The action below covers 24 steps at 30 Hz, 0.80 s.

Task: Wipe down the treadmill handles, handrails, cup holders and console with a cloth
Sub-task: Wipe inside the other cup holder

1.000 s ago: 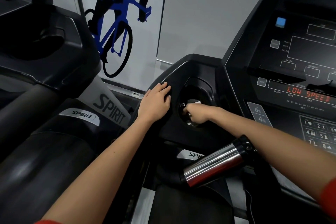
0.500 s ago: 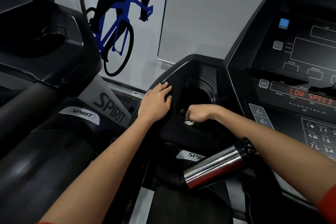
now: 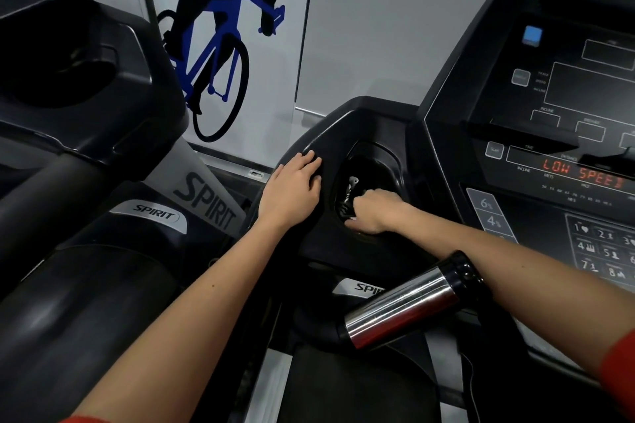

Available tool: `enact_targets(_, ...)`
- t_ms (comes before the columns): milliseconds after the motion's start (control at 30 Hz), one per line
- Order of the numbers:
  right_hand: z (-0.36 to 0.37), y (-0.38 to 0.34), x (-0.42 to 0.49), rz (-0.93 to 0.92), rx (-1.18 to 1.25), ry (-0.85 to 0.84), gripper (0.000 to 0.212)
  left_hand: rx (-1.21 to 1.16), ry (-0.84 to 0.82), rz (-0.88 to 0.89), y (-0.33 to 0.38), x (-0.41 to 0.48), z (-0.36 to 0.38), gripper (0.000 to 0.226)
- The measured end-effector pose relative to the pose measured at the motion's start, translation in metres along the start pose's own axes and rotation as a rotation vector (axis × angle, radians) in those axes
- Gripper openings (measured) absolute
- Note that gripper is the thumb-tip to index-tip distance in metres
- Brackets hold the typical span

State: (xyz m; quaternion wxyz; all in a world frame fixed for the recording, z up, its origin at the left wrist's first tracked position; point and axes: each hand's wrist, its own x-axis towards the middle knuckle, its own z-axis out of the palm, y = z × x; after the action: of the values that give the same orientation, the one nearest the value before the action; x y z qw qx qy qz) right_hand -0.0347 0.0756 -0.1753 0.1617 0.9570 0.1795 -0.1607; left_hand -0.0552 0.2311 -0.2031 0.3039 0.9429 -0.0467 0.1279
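My right hand [image 3: 372,213] reaches into the black cup holder [image 3: 381,161] left of the console and grips a pale cloth [image 3: 350,194], which shows only as a crumpled edge past my knuckles. My left hand [image 3: 292,192] lies flat with straight fingers on the black plastic housing just left of the cup holder rim. The console [image 3: 563,134] rises to the right, its red display reading LOW SPEED. A chrome grip handle [image 3: 402,311] juts out below my right forearm.
A second treadmill [image 3: 86,86] with its own cup holder stands to the left, its handrail [image 3: 41,196] running toward me. A wall panel with a blue cyclist graphic [image 3: 220,45] stands behind. The keypad [image 3: 601,247] sits at the right edge.
My right hand has shifted within the cup holder, from its front rim back deeper, and more of the cloth now shows above my knuckles. My left hand has stayed in place.
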Motion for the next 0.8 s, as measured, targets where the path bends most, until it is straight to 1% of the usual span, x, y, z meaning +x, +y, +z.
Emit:
enact_targets(33, -0.002, -0.001, -0.001, 0.005, -0.048, -0.013, 0.051, -0.001, 0.000, 0.001, 0.000, 0.000, 0.000, 0.044)
enact_targets(100, -0.007, 0.000, -0.002, -0.008, -0.004, -0.095, 0.052, -0.006, 0.004, -0.001, 0.000, 0.001, -0.001, 0.044)
enact_targets(167, -0.012, 0.001, -0.004, -0.053, 0.187, -0.176, 0.047, -0.004, 0.011, 0.003, -0.001, 0.001, 0.000, 0.044)
enact_targets(267, -0.015, -0.001, -0.009, -0.065, 0.600, -0.217, 0.041, -0.004, 0.016, 0.002, -0.001, 0.002, 0.000, 0.044)
enact_targets(333, -0.019, 0.000, -0.015, -0.001, 0.887, -0.212, 0.035, -0.008, 0.025, 0.002, -0.001, 0.002, 0.000, 0.044)
enact_targets(400, -0.024, 0.001, -0.026, 0.005, 1.082, -0.196, 0.033, -0.008, 0.031, 0.002, -0.001, 0.002, 0.001, 0.044)
enact_targets(433, -0.026, 0.002, -0.031, -0.004, 1.104, -0.149, 0.033, -0.002, 0.036, 0.001, -0.001, 0.002, 0.002, 0.044)
enact_targets(500, -0.029, 0.001, -0.044, -0.062, 1.028, -0.031, 0.027, 0.022, 0.043, -0.001, 0.000, 0.002, 0.004, 0.044)
enact_targets(567, -0.031, 0.000, -0.054, -0.126, 1.100, 0.009, 0.010, 0.029, 0.043, 0.002, 0.001, 0.003, 0.004, 0.044)
enact_targets(600, -0.029, -0.001, -0.054, -0.150, 1.142, 0.011, 0.019, 0.025, 0.048, -0.001, 0.000, 0.003, 0.004, 0.044)
enact_targets(667, -0.027, -0.003, -0.053, -0.150, 1.170, 0.025, 0.045, 0.013, 0.050, 0.002, 0.000, 0.003, 0.003, 0.044)
enact_targets(700, -0.026, -0.006, -0.052, -0.145, 1.179, 0.045, 0.052, 0.007, 0.047, 0.007, 0.001, 0.003, 0.003, 0.044)
enact_targets(767, -0.020, -0.010, -0.045, -0.162, 1.147, 0.091, 0.060, -0.004, 0.034, 0.006, 0.000, 0.003, 0.002, 0.045)
enact_targets(800, -0.017, -0.011, -0.041, -0.164, 1.083, 0.110, 0.062, -0.011, 0.031, 0.000, 0.000, 0.003, 0.003, 0.045)
